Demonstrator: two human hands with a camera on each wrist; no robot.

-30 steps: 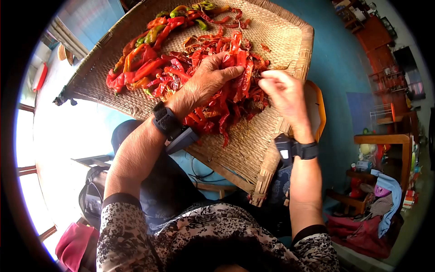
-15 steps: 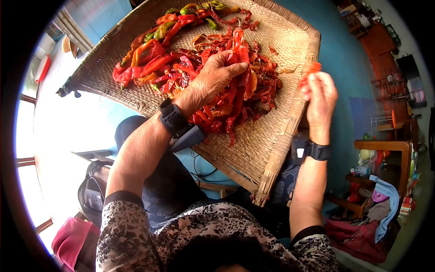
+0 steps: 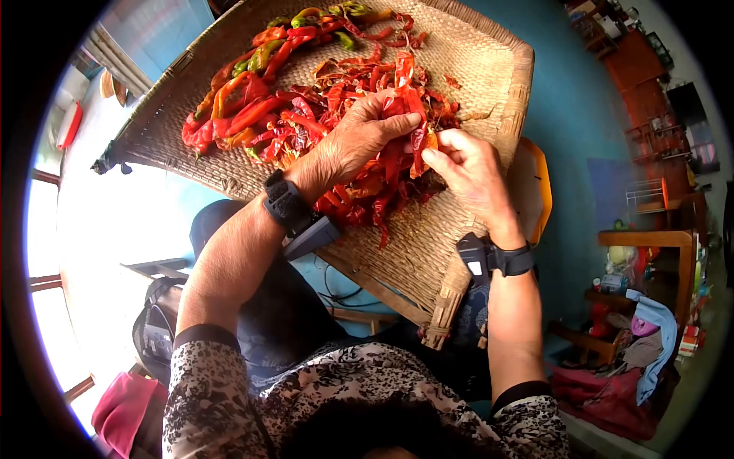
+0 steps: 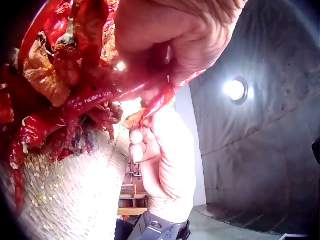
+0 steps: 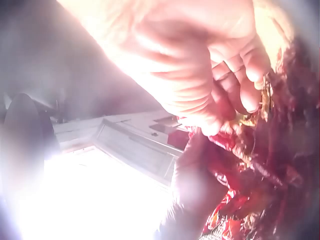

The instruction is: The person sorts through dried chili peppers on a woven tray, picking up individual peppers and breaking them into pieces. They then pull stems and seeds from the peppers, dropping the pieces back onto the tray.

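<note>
In the head view my left hand (image 3: 367,130) grips a bunch of wrinkled red chili peppers (image 3: 417,107), thumb on top, over a heap of dried chilies. Close on its right, my right hand (image 3: 474,172) has its thumb and index finger pinched at an orange-red chili pepper (image 3: 432,141) beside the bunch. The left wrist view shows the pinching right hand (image 4: 167,155) just below the left hand (image 4: 175,30), at the end of a chili. Seen from the right wrist, the right hand's fingertips (image 5: 252,102) are against the dried chilies (image 5: 280,145).
A woven tray (image 3: 397,268) lies over the person's lap. Fresher red and green peppers (image 3: 252,107) lie along its far left. An orange-rimmed container (image 3: 535,183) stands under the tray's right edge. A wooden chair (image 3: 650,237) with cloths is at the right.
The right hand swung out past the tray's right edge with a red chili piece, then came back to the bunch without that piece showing. The left hand kept its hold.
</note>
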